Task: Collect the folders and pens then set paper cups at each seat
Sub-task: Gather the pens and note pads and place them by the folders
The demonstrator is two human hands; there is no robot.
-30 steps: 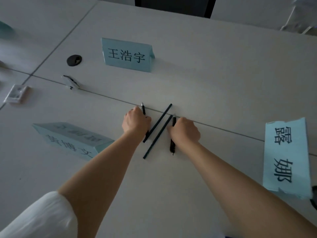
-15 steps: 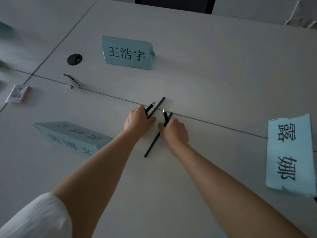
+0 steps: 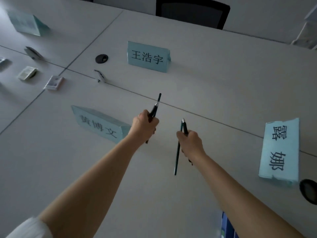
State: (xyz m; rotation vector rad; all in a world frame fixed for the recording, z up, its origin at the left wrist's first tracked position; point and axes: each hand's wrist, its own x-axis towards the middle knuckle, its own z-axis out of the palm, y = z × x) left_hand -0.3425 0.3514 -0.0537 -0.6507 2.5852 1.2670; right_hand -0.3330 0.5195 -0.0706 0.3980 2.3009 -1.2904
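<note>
We look down on a pale table (image 3: 214,79) made of joined panels, with a dark chair (image 3: 192,12) pushed in at its far edge, at about 12 o'clock. Four light blue name cards stand or lie on it: one upright at 12 o'clock (image 3: 148,56), one lying by our left forearm at 9 o'clock (image 3: 99,124), one at 3 o'clock (image 3: 279,152), and a blurred one far off at 10 o'clock (image 3: 25,23). Both our forearms reach toward the middle of the table. Our left hand (image 3: 143,127) is curled into a tight grip around a dark pen and a thin pencil (image 3: 155,109), whose tips point up toward 12 o'clock, raised off the table. Our right hand (image 3: 190,141) grips a second pen and pencil (image 3: 178,152), the pencil hanging down toward 6 o'clock below the fist. A round black cable port (image 3: 101,58) sits at 11 o'clock, and small flip-up sockets (image 3: 53,82) lie near 10 o'clock.
</note>
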